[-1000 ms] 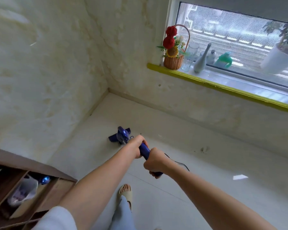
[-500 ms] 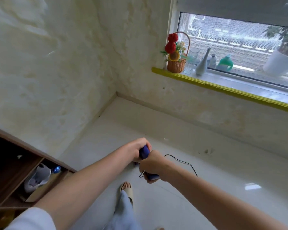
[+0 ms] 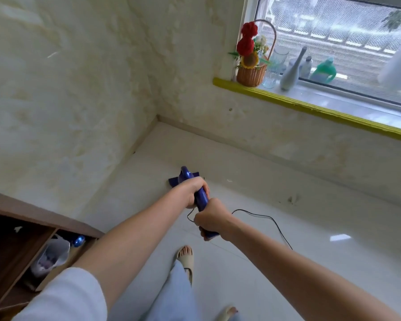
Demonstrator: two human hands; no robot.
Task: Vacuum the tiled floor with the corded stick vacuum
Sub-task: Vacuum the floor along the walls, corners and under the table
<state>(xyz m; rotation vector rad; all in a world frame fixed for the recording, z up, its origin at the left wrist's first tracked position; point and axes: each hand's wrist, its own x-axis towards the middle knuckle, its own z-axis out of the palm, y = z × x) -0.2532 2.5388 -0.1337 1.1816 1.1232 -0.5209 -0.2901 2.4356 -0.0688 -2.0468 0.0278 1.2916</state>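
both hands on the blue stick vacuum [image 3: 202, 200]: the left hand [image 3: 191, 191] is wrapped round the handle higher along the shaft, the right hand [image 3: 210, 220] is curled tight round the handle's end just behind it, the two almost touching. ahead of the grip, the vacuum's body and floor head [image 3: 183, 178] sit on the pale tiled floor [image 3: 310, 228] near the corner of the room. the black cord [image 3: 264, 218] loops out from under the right hand and trails off to the right across the tiles. below the grip, a sandalled foot [image 3: 185, 257]; far up right, a flower basket [image 3: 252, 70] on the windowsill [image 3: 310, 105].
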